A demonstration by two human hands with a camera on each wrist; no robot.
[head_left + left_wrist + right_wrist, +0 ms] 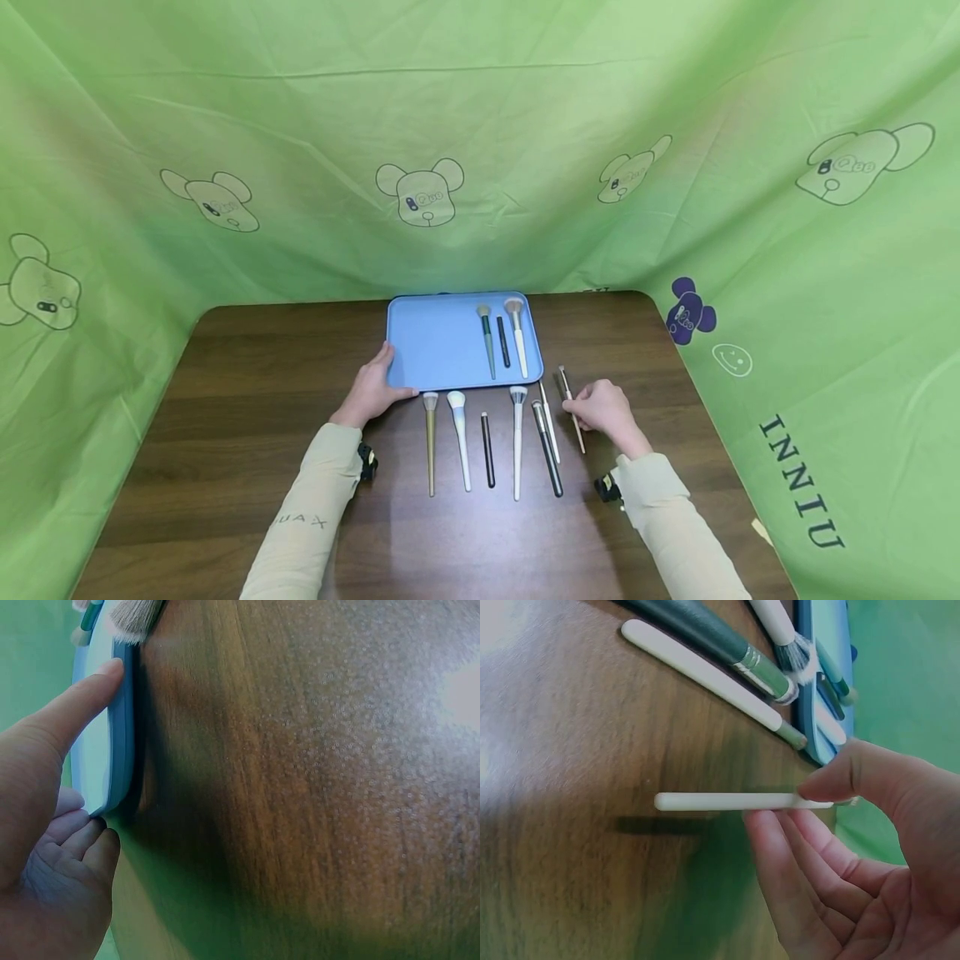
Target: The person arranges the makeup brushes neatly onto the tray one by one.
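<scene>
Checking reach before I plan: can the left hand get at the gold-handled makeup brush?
Probably yes: nothing stands between the left hand and the gold-handled makeup brush, though that hand grips the blue tray.

- "INNIU" is running down the green curtain (487,100), at right.
- Tiny, unclear lettering is marking its printed bear heads (426,187).
- Letters including "AX" are showing on the left sleeve (307,508).

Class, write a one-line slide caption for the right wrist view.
Right hand pinching a pale-handled brush above a wood-grained table, near a blue tray.
</scene>
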